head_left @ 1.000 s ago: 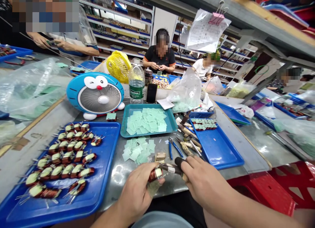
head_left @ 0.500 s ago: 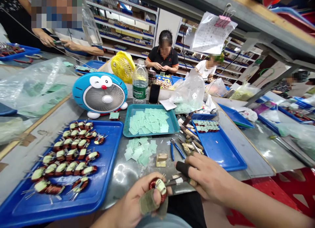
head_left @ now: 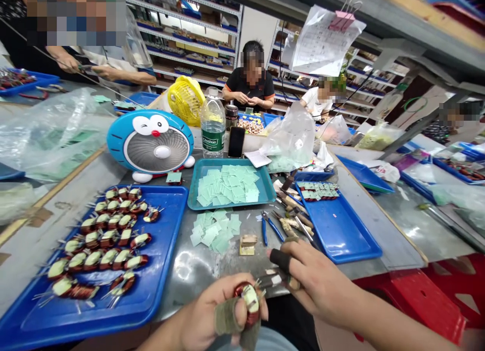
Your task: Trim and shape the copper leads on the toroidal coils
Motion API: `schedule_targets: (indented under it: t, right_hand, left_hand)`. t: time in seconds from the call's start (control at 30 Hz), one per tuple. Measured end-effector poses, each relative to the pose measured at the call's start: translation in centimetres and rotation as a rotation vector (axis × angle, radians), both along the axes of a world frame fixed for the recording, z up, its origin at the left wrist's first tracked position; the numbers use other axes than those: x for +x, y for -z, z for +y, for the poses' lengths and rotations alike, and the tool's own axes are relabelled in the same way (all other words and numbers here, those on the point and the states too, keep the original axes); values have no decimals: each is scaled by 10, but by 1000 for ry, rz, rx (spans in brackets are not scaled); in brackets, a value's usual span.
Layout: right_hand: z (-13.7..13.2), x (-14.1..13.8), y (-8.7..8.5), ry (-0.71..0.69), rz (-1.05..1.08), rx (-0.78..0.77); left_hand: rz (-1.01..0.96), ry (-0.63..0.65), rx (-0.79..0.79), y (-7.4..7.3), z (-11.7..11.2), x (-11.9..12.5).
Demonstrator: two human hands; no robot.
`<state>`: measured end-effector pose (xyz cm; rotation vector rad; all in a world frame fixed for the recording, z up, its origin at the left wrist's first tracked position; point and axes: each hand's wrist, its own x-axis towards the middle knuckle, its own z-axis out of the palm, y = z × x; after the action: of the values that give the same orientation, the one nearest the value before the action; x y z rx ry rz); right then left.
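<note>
My left hand (head_left: 217,318) is closed round a red copper-wound ring coil (head_left: 248,301) with a pale green patch on it, low at the table's near edge; a grey cloth wrap covers one finger. My right hand (head_left: 318,283), with a black sleeve on one finger, grips a small taped tool (head_left: 273,279) whose tip touches the coil's wire leads. Left of the hands, a big blue tray (head_left: 159,290) holds several rows of finished coils (head_left: 102,242). Loose pale green squares (head_left: 214,232) lie on the table just beyond my hands.
A teal tray (head_left: 267,192) of green squares, a blue tray (head_left: 341,235) with tools beside it, blue-handled pliers (head_left: 271,227), a cartoon desk fan (head_left: 151,146), a water bottle (head_left: 212,122), a phone and plastic bags stand further back. Other people work at benches behind and to the left.
My left hand has drawn the coil nearer to me and turned it so its pale patch faces up. My right hand followed with the tool, still at the coil's leads.
</note>
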<state>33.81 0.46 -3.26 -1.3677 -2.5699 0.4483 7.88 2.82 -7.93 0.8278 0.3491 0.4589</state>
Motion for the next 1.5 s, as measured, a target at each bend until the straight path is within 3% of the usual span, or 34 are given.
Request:
schedule_targets:
  t: [0.2,0.3,0.4,0.5,0.63,0.83,0.93,1.17,1.3,1.5]
  right_hand:
    - [4,0,15,-85,-9,143]
    - [-6,-3,27,-19,51,238]
    - [-18,-7,29,96,78,111]
    - [-25,-9,21,175,81,-19]
    - [-29,-15,19,217,127,-52]
    - [-27,-30,33,245,24,61]
    - [-23,-29,32,231,32,82]
    - [-9,-12,14,109,13,64]
    - [-2,-6,8,32,-2,63]
    - [2,-4,5,23,-33,43]
  left_hand:
    - [-122,-5,-155,5,-12,9]
    - [-151,-63,-148,6,-14,12]
    - [-9,-57,21,1,-7,6]
    - [196,-76,329,-7,5,-4]
    - [418,-106,715,-13,13,-8]
    - [414,-192,902,-10,12,-6]
    - [386,-207,808,-6,9,-9]
    - [116,-86,219,3,3,-11]
    - [91,-40,166,5,2,-11]
    - [94,3,212,2,3,-13]
